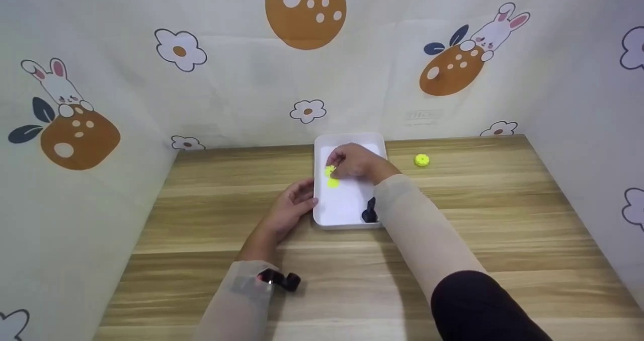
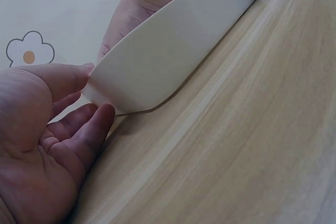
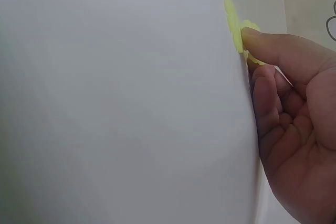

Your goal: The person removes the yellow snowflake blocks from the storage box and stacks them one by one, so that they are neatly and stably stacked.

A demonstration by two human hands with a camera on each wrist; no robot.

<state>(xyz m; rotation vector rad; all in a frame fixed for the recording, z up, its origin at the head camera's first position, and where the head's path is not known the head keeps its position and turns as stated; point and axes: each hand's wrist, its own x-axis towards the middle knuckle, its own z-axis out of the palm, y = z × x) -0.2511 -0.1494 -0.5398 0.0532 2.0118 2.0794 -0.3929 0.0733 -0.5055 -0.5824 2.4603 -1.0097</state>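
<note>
My right hand [image 1: 354,160] reaches into a shallow white tray [image 1: 342,210] and pinches a small yellow flower-shaped piece [image 1: 330,171] between thumb and fingertips. Close to it, a flat yellow piece [image 1: 333,183] lies on the tray floor. In the right wrist view the held yellow piece [image 3: 252,25] is partly hidden by the thumb, beside the flat scalloped one [image 3: 232,24]. My left hand [image 1: 293,205] rests against the tray's left side from outside. Its thumb and relaxed fingertips touch the outer wall [image 2: 152,51] in the left wrist view.
Another yellow scalloped piece [image 1: 421,160] sits on the wooden table [image 1: 478,195], right of the tray. A patterned cloth wall [image 1: 241,94] stands right behind the tray, with side walls left and right. Black wrist cameras [image 1: 289,281] are strapped to both arms.
</note>
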